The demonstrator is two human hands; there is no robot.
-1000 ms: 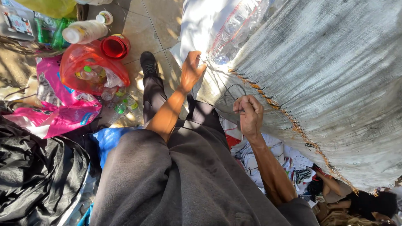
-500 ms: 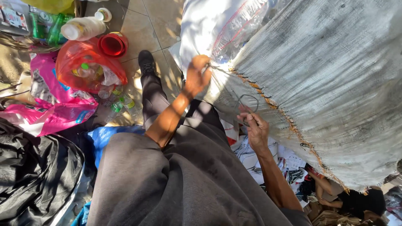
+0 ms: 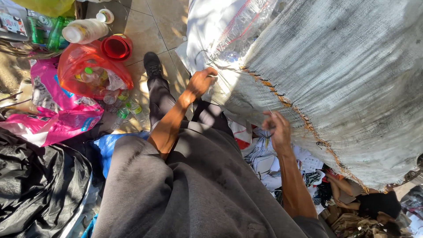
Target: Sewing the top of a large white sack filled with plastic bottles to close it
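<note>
**Two hands at the stitched seam of a big woven sack**

The large grey-white woven sack point(image 3: 343, 83) fills the upper right of the view. Its long axis runs from the upper left down to the lower right, and a rusty-orange stitched seam point(image 3: 304, 119) follows this same diagonal along its lower edge. The upper left part of the sack is thinner, and pale shapes show through it.

The left hand point(image 3: 201, 82) is closed on the sack's edge near the upper end of the seam, fingers curled over the cloth. The right hand point(image 3: 276, 128) is lower on the seam, fingers pinched together; a thin thread point(image 3: 263, 99) seems to rise from it to the sack, but I cannot tell surely what it holds.

On the left lies a black plastic sheet point(image 3: 39, 185). Above it is a pink bag point(image 3: 53, 110) with a cat picture, then a red see-through bag point(image 3: 88, 70) with bottles inside. A white plastic bottle point(image 3: 84, 31) lies on its side near a red round bowl point(image 3: 116, 47). Green bottles point(image 3: 48, 33) stand in the top left corner. Printed papers point(image 3: 269, 163) lie under the sack.
</note>
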